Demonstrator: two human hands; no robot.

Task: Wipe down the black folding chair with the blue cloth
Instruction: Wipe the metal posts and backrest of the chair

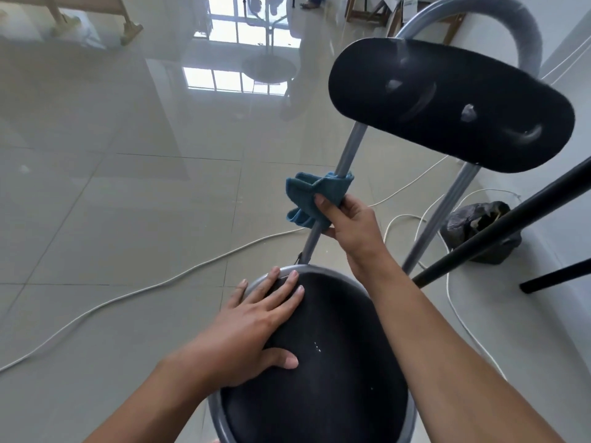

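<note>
The black folding chair stands below me, its round black seat [335,362] at bottom centre and its oval black backrest [447,103] at upper right, on a grey metal tube frame [353,145]. My right hand [347,222] is shut on the blue cloth [316,193], which is wrapped around the left grey upright between seat and backrest. My left hand [256,321] lies flat with fingers spread on the seat's left front rim, holding nothing.
Glossy grey floor tiles [128,203] stretch to the left. A white cable [160,282] runs across the floor and loops behind the chair. A black bag [479,231] sits by the white wall at right. Black table legs [511,225] cross at right.
</note>
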